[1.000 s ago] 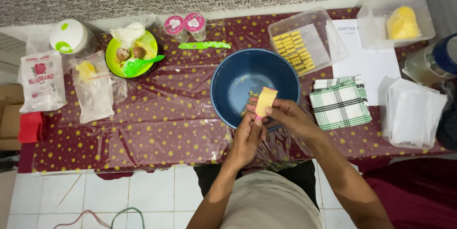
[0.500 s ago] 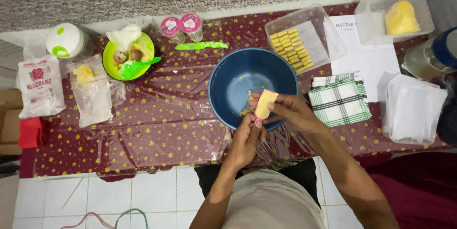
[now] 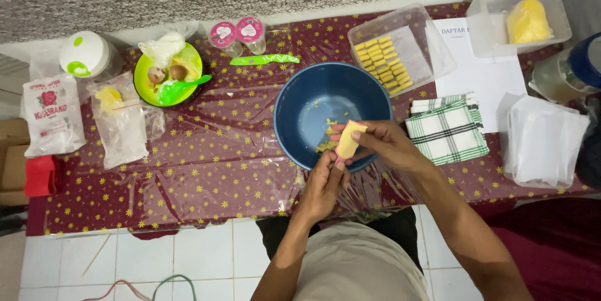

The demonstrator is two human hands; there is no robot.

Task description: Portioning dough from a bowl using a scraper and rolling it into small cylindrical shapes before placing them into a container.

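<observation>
Over the near rim of a blue bowl, my right hand grips a pale yellow block by its upper end. My left hand pinches the block's lower end, where a small pink bit shows. Yellow shreds lie at the bottom of the bowl, right under the block. The bowl stands on a maroon, star-patterned tablecloth under clear plastic.
A clear tray of yellow sticks and a folded checked cloth lie right of the bowl. A green knife, two pink-lidded cups, a green plate with eggs, bags and a white stack surround them.
Both hands stay on the yellow block over the bowl's near rim, shifting only slightly. A few more yellow shreds seem to lie in the bowl.
</observation>
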